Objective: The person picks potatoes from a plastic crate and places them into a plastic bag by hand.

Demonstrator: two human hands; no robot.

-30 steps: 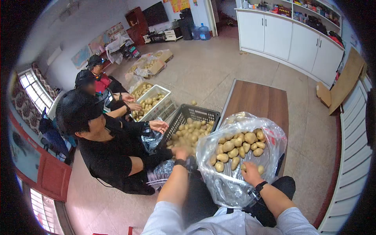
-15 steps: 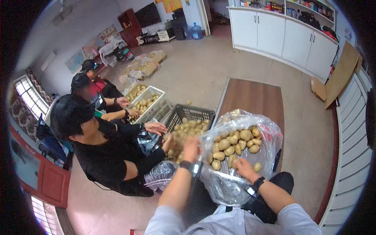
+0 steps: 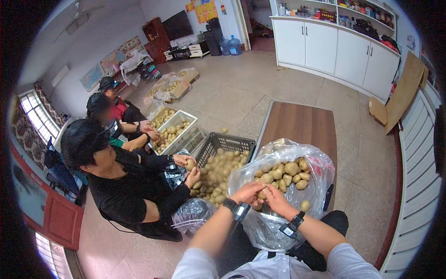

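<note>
My left hand (image 3: 248, 192) and my right hand (image 3: 277, 201) meet at the left side of a clear plastic bag. Both are closed around one potato (image 3: 263, 194), which the fingers largely cover. Beneath and beyond them, the open bag (image 3: 320, 174) holds many potatoes (image 3: 291, 168), piled toward its far side. A single potato (image 3: 304, 205) lies apart near its right edge. Left of my hands stands a dark grey crate (image 3: 231, 140) with loose potatoes (image 3: 220, 162) inside.
A co-worker in black (image 3: 121, 186) sits at the left, holding a potato (image 3: 190, 164) over the dark crate. Two more people sit beyond, by a white crate (image 3: 188, 135) of potatoes. The bag rests partly on a brown wooden tabletop (image 3: 302, 123). White cabinets (image 3: 320, 44) line the back.
My left hand has come from the dark crate's edge to the bag. My right hand has risen from the potatoes to meet it around one potato. The near co-worker now holds a potato.
</note>
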